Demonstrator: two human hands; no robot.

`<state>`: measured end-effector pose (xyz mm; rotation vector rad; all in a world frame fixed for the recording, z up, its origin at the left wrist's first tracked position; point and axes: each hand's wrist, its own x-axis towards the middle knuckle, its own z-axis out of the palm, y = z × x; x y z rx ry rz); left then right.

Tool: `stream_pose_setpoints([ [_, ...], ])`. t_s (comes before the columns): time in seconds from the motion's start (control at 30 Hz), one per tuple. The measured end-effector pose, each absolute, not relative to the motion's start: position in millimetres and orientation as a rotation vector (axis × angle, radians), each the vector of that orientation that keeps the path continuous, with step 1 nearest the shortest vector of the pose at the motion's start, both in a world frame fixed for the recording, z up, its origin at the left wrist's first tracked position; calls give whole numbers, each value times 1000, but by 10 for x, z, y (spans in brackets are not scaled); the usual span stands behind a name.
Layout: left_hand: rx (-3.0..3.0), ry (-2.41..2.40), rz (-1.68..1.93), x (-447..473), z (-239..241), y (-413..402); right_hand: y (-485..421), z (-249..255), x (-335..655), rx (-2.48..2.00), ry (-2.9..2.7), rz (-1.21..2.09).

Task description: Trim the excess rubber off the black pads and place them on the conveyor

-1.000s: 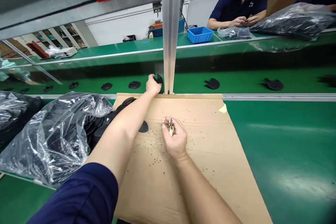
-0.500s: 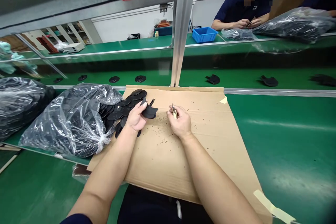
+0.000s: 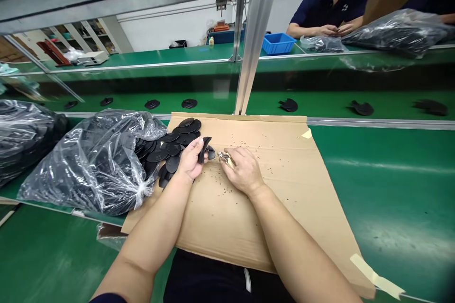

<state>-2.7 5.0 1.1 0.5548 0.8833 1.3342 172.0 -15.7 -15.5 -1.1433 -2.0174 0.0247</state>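
My left hand grips a black round plastic part on edge above the cardboard sheet. My right hand is closed on a small metal tool whose tip points at that part. Just left of my hands, a pile of the same black parts spills out of a clear plastic bag onto the cardboard. Small dark trimmings are scattered over the cardboard.
A green conveyor belt beyond the cardboard carries single black parts. An aluminium post rises at its near edge. Across the belt another person works beside a blue bin and bagged parts. A second bag lies far left.
My left hand came back from the belt to the cardboard and now holds a black part, turned from flat to on edge. My right hand's tool has dropped toward it.
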Motion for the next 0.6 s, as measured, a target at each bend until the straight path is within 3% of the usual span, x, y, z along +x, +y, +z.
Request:
stream_pose_setpoints([
  [0.6,491,835,1277,37,-12,17,-198,-137,1677,-1309,-2046,-38],
])
